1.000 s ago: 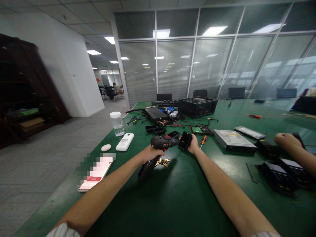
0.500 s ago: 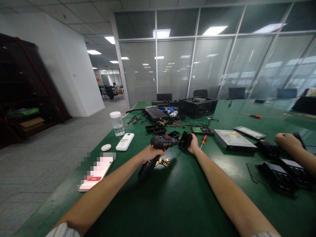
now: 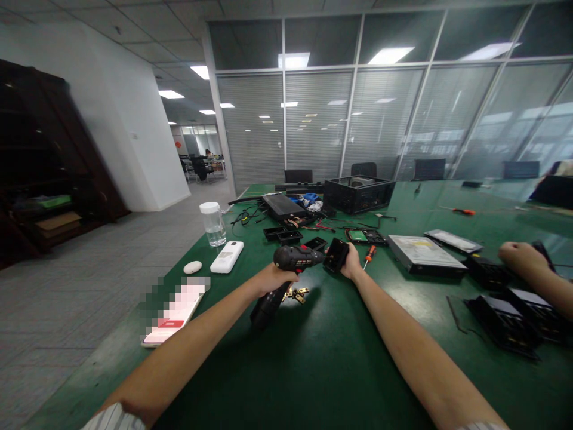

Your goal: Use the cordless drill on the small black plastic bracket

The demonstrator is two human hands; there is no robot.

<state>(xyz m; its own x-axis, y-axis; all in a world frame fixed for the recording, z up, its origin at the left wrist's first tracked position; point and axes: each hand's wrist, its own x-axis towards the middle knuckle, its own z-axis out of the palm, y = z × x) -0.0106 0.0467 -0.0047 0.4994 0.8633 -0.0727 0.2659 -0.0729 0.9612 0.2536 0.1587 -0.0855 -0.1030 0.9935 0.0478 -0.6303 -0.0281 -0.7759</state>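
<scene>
My left hand [image 3: 274,280] is closed around the grip of a black cordless drill [image 3: 296,258], whose chuck points right. In my right hand [image 3: 351,261] is a small black box-like part [image 3: 335,255], tilted and held up against the drill's front end. Whether the bit sits in a screw there is too small to tell. Beneath the drill lies a small heap of brass-coloured metal pieces [image 3: 299,295]. Just behind the drill are open black plastic trays [image 3: 289,237]. An orange-handled screwdriver [image 3: 370,255] rests right of my right hand.
At left stand a clear jar [image 3: 213,224], a white device [image 3: 227,257] and a phone [image 3: 176,316]. Behind are cables and a black computer case [image 3: 358,194]. To the right are a metal drive [image 3: 425,254], black boxes [image 3: 501,322] and another person's hand [image 3: 521,258].
</scene>
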